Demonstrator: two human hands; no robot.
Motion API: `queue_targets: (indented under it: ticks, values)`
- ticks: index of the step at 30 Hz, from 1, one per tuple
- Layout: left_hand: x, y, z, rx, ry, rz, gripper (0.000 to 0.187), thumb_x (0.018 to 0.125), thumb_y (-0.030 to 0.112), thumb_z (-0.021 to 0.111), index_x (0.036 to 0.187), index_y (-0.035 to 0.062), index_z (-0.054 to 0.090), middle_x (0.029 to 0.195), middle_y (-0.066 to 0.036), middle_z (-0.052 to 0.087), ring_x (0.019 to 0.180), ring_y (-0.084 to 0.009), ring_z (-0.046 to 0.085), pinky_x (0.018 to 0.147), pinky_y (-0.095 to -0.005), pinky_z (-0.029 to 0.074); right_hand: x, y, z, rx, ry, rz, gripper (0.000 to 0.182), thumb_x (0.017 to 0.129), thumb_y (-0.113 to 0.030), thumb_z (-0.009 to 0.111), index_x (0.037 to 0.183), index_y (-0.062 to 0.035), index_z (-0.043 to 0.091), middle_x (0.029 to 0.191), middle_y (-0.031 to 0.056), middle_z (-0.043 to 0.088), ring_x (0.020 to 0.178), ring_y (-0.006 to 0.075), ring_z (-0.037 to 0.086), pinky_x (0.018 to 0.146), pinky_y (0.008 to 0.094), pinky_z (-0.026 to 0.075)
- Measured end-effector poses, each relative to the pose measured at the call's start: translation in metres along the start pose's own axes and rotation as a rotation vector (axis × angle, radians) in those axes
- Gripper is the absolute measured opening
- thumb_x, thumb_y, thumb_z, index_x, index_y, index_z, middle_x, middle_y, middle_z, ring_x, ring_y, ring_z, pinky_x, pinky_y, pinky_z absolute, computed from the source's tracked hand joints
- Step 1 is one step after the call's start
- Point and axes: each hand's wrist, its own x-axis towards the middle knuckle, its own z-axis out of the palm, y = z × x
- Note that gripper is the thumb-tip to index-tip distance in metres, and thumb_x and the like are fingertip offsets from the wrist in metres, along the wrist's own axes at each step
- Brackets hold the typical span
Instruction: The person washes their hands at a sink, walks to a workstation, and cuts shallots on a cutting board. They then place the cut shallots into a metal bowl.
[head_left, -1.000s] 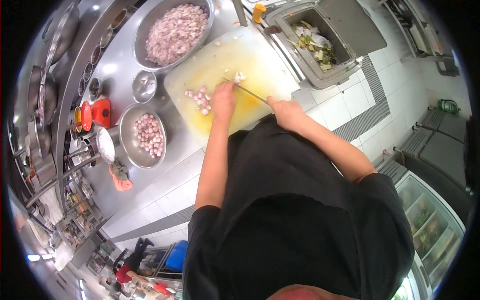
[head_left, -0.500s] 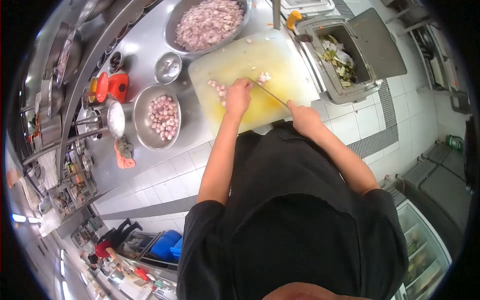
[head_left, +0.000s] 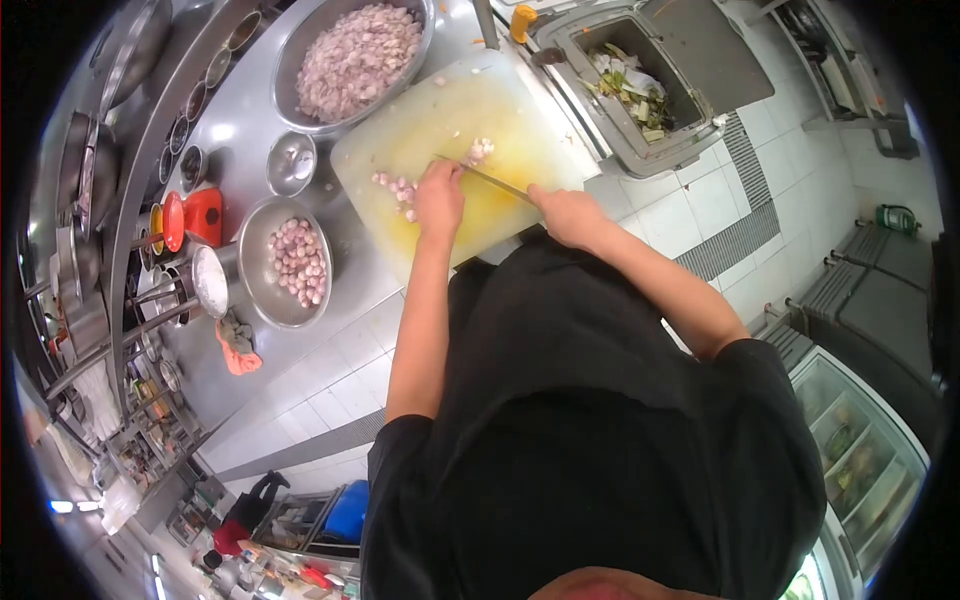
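Observation:
My right hand [head_left: 568, 215] is closed around the handle of a knife [head_left: 500, 184], whose blade crosses the yellow-stained white cutting board [head_left: 375, 150]. Beside the blade's far end, my left hand [head_left: 440, 198] presses down with its fingers bent together. Whatever those fingers hold is hidden under them. Peeled shallots [head_left: 403, 190] lie in a loose group just left of that hand. A small pile of cut shallot pieces [head_left: 480, 150] sits on the other side of the blade.
A large bowl of shallots [head_left: 428, 45] stands behind the board. To the left are a small metal bowl [head_left: 291, 163], a bowl of whole shallots [head_left: 247, 262], and a red scale [head_left: 205, 215]. An open bin [head_left: 680, 155] with scraps stands right. Another person [head_left: 232, 535] is far off.
The whole view has shifted, so the board, bowls and both hands appear farther left. Both hands stay at the knife, with the blade still beside my left fingers.

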Motion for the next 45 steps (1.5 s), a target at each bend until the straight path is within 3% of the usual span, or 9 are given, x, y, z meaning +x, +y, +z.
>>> queue_targets:
  ticks: [2, 5, 15, 18, 20, 31, 36, 43, 45]
  values:
    - [0.005, -0.001, 0.002, 0.041, -0.029, 0.173, 0.005, 0.091, 0.001, 0.066, 0.095, -0.0008, 0.069, 0.096, -0.019, 0.070, 0.087, -0.0386, 0.067, 0.078, -0.0439, 0.053, 0.002, 0.006, 0.004, 0.028, 0.003, 0.071, 0.034, 0.087, -0.004, 0.057, 0.120, -0.0056, 0.048, 0.085, 0.0215, 0.071, 0.083, 0.0427, 0.071, 0.069, 0.0522, 0.055]
    - [0.005, 0.004, 0.009, -0.044, -0.015, 0.023, 0.008, 0.091, 0.002, 0.064, 0.097, -0.0005, 0.069, 0.099, -0.020, 0.068, 0.091, -0.0417, 0.065, 0.079, -0.0467, 0.052, -0.006, 0.005, -0.010, 0.029, -0.024, 0.138, 0.035, 0.087, -0.003, 0.057, 0.121, -0.0063, 0.050, 0.087, 0.0204, 0.072, 0.085, 0.0410, 0.072, 0.071, 0.0509, 0.056]
    - [0.009, 0.005, 0.005, -0.101, -0.073, 0.047, 0.006, 0.090, 0.000, 0.061, 0.094, -0.0004, 0.065, 0.097, -0.020, 0.066, 0.090, -0.0420, 0.064, 0.079, -0.0464, 0.051, -0.008, 0.001, -0.002, -0.092, 0.068, 0.058, 0.030, 0.090, -0.006, 0.057, 0.119, -0.0063, 0.051, 0.080, 0.0135, 0.072, 0.072, 0.0367, 0.073, 0.059, 0.0465, 0.057]
    - [-0.001, -0.002, 0.007, -0.077, -0.063, 0.021, 0.006, 0.090, 0.000, 0.061, 0.094, -0.0006, 0.066, 0.097, -0.020, 0.066, 0.091, -0.0413, 0.064, 0.079, -0.0465, 0.051, -0.015, -0.012, -0.012, -0.076, 0.031, 0.051, 0.032, 0.089, -0.005, 0.057, 0.120, -0.0063, 0.051, 0.080, 0.0152, 0.072, 0.075, 0.0374, 0.073, 0.062, 0.0476, 0.057]
    - [0.005, -0.001, 0.008, -0.012, -0.055, 0.087, 0.007, 0.091, -0.001, 0.063, 0.096, -0.0003, 0.068, 0.098, -0.018, 0.069, 0.091, -0.0373, 0.067, 0.081, -0.0429, 0.053, -0.013, -0.006, 0.000, -0.048, 0.037, 0.056, 0.033, 0.088, -0.004, 0.057, 0.121, -0.0063, 0.051, 0.081, 0.0164, 0.072, 0.077, 0.0380, 0.073, 0.064, 0.0487, 0.057]
    - [0.006, -0.014, 0.018, -0.001, -0.044, 0.165, 0.013, 0.091, -0.001, 0.060, 0.100, 0.0013, 0.069, 0.101, -0.016, 0.070, 0.098, -0.0381, 0.066, 0.086, -0.0451, 0.053, -0.007, 0.000, -0.011, -0.003, 0.019, 0.107, 0.037, 0.087, -0.002, 0.057, 0.123, -0.0060, 0.051, 0.085, 0.0191, 0.072, 0.079, 0.0388, 0.072, 0.067, 0.0496, 0.057]
    - [0.007, -0.013, 0.021, 0.061, -0.067, 0.191, 0.011, 0.090, -0.002, 0.061, 0.097, 0.0020, 0.068, 0.103, -0.015, 0.070, 0.098, -0.0359, 0.067, 0.085, -0.0439, 0.054, -0.010, 0.003, -0.005, -0.106, 0.131, 0.049, 0.031, 0.086, -0.005, 0.060, 0.116, -0.0055, 0.051, 0.078, 0.0156, 0.071, 0.073, 0.0342, 0.073, 0.060, 0.0457, 0.056]
    - [0.007, -0.015, 0.020, 0.060, -0.040, 0.232, 0.009, 0.088, -0.003, 0.061, 0.094, 0.0009, 0.066, 0.094, -0.016, 0.068, 0.094, -0.0369, 0.066, 0.083, -0.0450, 0.053, -0.013, 0.000, -0.006, -0.132, 0.151, 0.015, 0.027, 0.085, -0.005, 0.061, 0.110, -0.0051, 0.050, 0.075, 0.0134, 0.070, 0.069, 0.0346, 0.072, 0.057, 0.0452, 0.056]
    - [0.016, -0.016, 0.023, 0.061, -0.008, 0.235, 0.008, 0.087, -0.003, 0.062, 0.093, 0.0006, 0.065, 0.092, -0.017, 0.067, 0.093, -0.0371, 0.066, 0.082, -0.0452, 0.053, -0.007, 0.003, -0.011, -0.072, 0.148, 0.008, 0.030, 0.086, -0.002, 0.056, 0.115, -0.0052, 0.048, 0.075, 0.0176, 0.069, 0.069, 0.0393, 0.070, 0.061, 0.0505, 0.054]
